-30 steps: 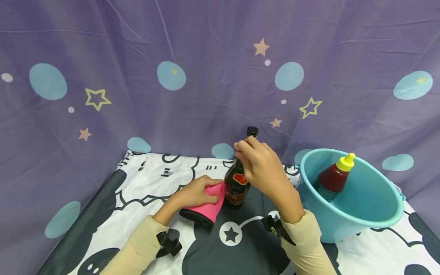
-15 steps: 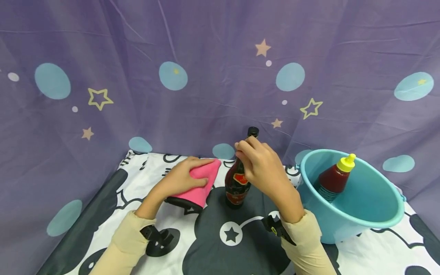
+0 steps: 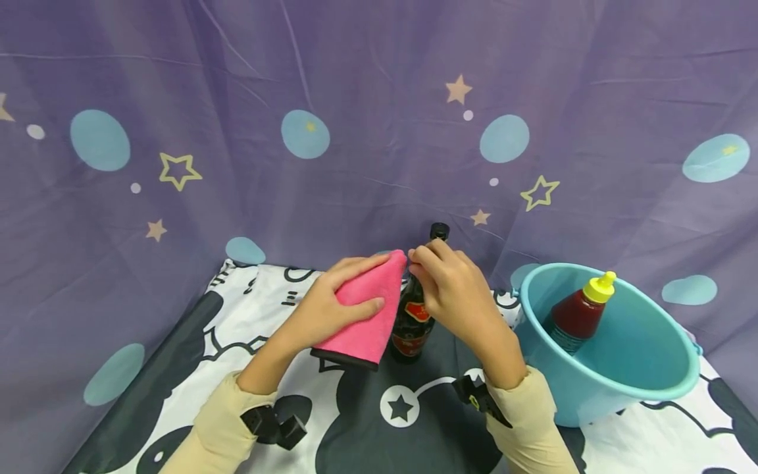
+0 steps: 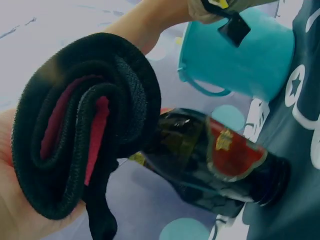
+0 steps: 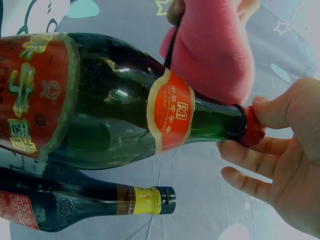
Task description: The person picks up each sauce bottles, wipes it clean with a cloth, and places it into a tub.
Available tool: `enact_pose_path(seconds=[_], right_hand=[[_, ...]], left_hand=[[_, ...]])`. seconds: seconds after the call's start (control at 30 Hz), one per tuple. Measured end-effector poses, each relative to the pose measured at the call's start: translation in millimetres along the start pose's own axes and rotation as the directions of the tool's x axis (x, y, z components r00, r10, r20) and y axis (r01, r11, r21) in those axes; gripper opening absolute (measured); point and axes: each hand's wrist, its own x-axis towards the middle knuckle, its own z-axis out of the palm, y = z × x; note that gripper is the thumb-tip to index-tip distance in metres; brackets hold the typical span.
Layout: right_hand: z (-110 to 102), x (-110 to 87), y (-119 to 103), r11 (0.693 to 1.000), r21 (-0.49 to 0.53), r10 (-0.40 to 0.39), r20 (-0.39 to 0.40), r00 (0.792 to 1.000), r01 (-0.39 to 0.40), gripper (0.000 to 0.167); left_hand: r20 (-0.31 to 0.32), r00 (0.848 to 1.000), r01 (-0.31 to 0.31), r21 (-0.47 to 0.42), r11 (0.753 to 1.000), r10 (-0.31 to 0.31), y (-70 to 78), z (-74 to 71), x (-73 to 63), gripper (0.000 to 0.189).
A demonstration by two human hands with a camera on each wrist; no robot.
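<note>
The green bottle (image 5: 115,105) stands upright on the black-and-white printed sheet (image 3: 426,428), in front of the person, its red cap (image 5: 255,131) pinched between the thumb and fingers of the right hand (image 3: 458,286). That forearm slants up and inward from the lower right, with the hand bent over the bottle's top. The left hand (image 3: 331,299) reaches in from the lower left, grasping a folded pink cloth (image 3: 370,322), thumb across the near face and fingers over the far side. The cloth is just beside the bottle's neck; whether they touch, I cannot tell.

There are three bottles in all: the gripped one, a dark black-capped bottle (image 5: 80,200) close behind it, and a yellow-capped one (image 3: 577,316) leaning inside the single blue bucket (image 3: 577,398) to the right. One purple curtain (image 3: 379,184) hangs behind.
</note>
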Motion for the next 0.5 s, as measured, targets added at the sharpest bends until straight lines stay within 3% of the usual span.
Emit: enact_pose_path(seconds=[0.23, 0.5], right_hand=[[0, 0.5, 0, 1.0, -0.007, -0.008, -0.007, 1.0, 0.008, 0.01], [-1, 0.7, 0, 1.0, -0.013, -0.001, -0.003, 1.0, 0.001, 0.011]], left_hand=[[-0.013, 0.999, -0.041, -0.013, 0.999, 0.041, -2.0, 12.8, -1.0, 0.062], [-0.06, 0.988, -0.134, 0.141, 0.981, 0.144, -6.6, 24.0, -1.6, 0.061]])
